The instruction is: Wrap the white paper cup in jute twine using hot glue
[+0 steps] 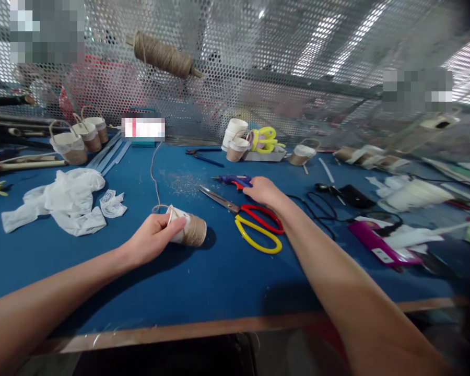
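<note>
The paper cup [196,233] lay on its side in the left hand [153,237], low over the blue table [149,295] near its middle, with its mouth to the left and its base to the right. Brown twine covered the part toward the base in close turns, leaving a thin pale edge at the very end; the part nearer the rim was bare white. A loose strand of twine [155,183] left the rim end, curled briefly and ran to the back of the table.

The left forearm came in from the lower left, with the thumb laid along the cup's near side. The fingers pinched the wall against that thumb, their tips out of sight.

The right arm stretched farther forward from the lower right, the hand turned knuckles up. The right hand [263,191] was closed round the handle of a blue glue gun [231,179] with a red trigger, nozzle to the left; its fingertips were hidden, and whether the gun touched the table was hard to tell. Open-bladed or not, scissors [232,208] with one red and one yellow handle lay between the hands.
</note>
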Tool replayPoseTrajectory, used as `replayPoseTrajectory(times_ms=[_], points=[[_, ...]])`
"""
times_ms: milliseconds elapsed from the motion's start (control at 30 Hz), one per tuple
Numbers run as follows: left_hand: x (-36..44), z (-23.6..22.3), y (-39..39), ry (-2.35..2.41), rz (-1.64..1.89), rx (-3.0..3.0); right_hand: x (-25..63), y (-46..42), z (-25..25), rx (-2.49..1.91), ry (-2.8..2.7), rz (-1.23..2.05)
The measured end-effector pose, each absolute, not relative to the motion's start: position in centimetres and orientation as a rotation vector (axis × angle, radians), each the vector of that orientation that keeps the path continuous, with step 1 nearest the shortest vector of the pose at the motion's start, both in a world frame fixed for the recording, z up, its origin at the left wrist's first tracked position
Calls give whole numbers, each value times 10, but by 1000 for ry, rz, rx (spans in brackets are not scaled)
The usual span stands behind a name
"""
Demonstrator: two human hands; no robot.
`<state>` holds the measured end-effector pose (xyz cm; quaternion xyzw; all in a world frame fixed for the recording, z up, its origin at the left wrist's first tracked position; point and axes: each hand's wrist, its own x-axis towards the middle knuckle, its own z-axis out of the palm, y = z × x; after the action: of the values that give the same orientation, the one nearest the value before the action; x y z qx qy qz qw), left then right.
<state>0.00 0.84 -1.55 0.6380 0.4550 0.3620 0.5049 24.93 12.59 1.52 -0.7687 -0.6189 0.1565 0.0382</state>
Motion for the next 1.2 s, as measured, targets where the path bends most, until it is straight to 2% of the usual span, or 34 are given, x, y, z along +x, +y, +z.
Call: replayPoseTrajectory(times_ms=[167, 400, 500, 700, 967, 1200], points=[[-1, -12, 8, 1123, 880, 1553, 241, 99, 35, -1995, -1753, 653], [-6, -12, 12, 1024, 872, 1551, 220, 41, 57, -1389, -1779, 1122], [-5, -11, 12, 997, 850, 1568, 215, 24, 56, -1375, -1904, 1157], [-4, -10, 15, 1014, 809, 1539, 220, 12, 54, -1617, -2087, 1007], [-6, -12, 18, 908, 829, 1483, 221, 6, 48, -1413, -2374, 502], [-5, -11, 18, 902, 813, 1491, 222, 5, 45, -1231, -2472, 405]])
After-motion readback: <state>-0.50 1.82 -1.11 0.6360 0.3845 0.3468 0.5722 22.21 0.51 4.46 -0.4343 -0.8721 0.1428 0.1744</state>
